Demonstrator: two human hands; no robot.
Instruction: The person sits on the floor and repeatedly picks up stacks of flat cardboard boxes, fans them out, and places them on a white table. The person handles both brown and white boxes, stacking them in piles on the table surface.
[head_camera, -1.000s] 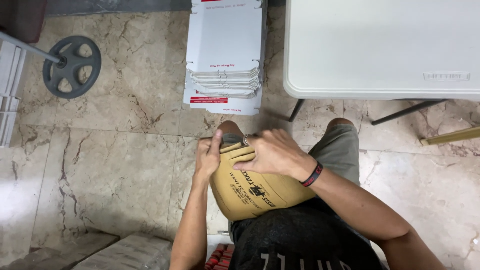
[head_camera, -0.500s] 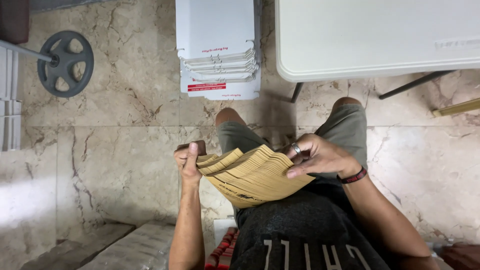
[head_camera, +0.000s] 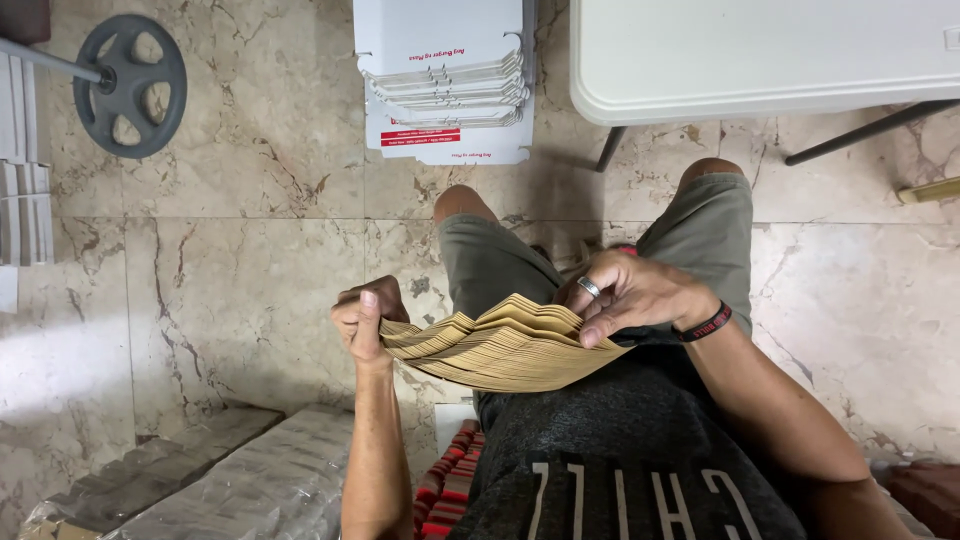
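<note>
Fanned stack of brown envelopes (head_camera: 505, 350) between left hand (head_camera: 365, 318) and right hand (head_camera: 635, 295), over the lap.

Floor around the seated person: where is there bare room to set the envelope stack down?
Bare marble floor lies open between the wheel, the white flat boxes and the left hand. The table top is bare too. Crowded: wrapped bundles bottom left, and the lap, where both hands fan the envelopes.

Flat white boxes (head_camera: 445, 85) are lying stacked on the marble floor (head_camera: 240, 290), beside a white worktop (head_camera: 760, 55). A grey wheel (head_camera: 130, 85) is resting at left.
</note>
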